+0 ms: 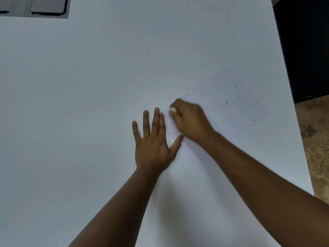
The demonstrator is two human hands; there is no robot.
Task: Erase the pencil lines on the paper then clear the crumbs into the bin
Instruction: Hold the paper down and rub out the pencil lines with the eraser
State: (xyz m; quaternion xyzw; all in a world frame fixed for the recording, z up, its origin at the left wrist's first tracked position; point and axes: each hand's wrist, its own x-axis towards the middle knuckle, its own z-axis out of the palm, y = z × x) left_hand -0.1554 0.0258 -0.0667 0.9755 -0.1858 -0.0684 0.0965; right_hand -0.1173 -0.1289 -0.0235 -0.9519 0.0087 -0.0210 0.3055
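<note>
A white sheet of paper (236,113) lies at an angle on the white table (80,104), hard to tell from it. My left hand (153,141) lies flat with fingers spread, its thumb and fingertips pressing the paper's left edge. My right hand (189,120) is closed around a small white eraser (173,109), which touches the paper near its left edge; the hand is blurred. A few dark crumbs or short pencil marks (226,103) dot the paper to the right of my right hand.
The table's right edge runs diagonally past a dark object (306,50) at the upper right and a mottled brown floor (315,148) below it. A grey item with dark-framed panels (48,6) sits at the far left corner.
</note>
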